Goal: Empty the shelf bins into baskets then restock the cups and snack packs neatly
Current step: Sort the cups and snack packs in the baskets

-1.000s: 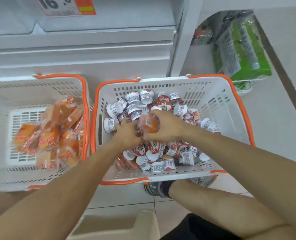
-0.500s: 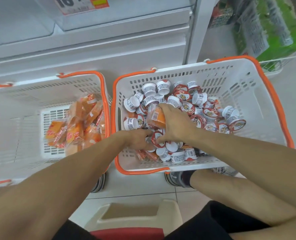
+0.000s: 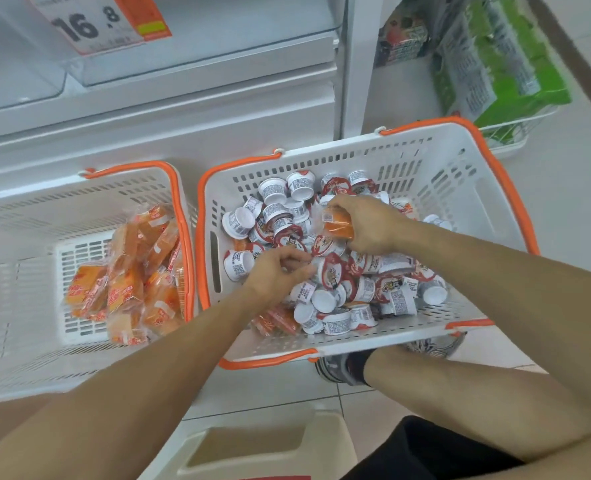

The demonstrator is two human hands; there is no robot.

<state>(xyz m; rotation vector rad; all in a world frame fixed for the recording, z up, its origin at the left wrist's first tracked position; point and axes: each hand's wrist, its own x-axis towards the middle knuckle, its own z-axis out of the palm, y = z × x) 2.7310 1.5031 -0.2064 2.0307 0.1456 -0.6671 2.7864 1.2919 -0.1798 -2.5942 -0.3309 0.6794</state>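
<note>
Two white baskets with orange rims stand on the floor below the shelf. The right basket [image 3: 453, 188] is heaped with several small white cups [image 3: 301, 185] with red lids. My right hand [image 3: 366, 226] grips an orange snack pack [image 3: 339, 225] above the cups. Lower in that heap, my left hand [image 3: 276, 271] has its fingers curled among the cups; what it holds is hidden. Another orange pack [image 3: 275, 322] lies under the cups at the basket's near edge. The left basket [image 3: 17, 244] contains a pile of orange snack packs [image 3: 131, 282].
Clear shelf bins [image 3: 197, 60] with a price tag [image 3: 107, 22] sit above the baskets. Green packaged goods [image 3: 501, 64] fill a wire rack at the upper right. A pale stool [image 3: 259, 448] stands between my legs, and my shoe [image 3: 339, 368] is below the right basket.
My right hand has lifted the orange pack up and to the right, away from my left hand, which stays low among the cups. The camera view shifted slightly.
</note>
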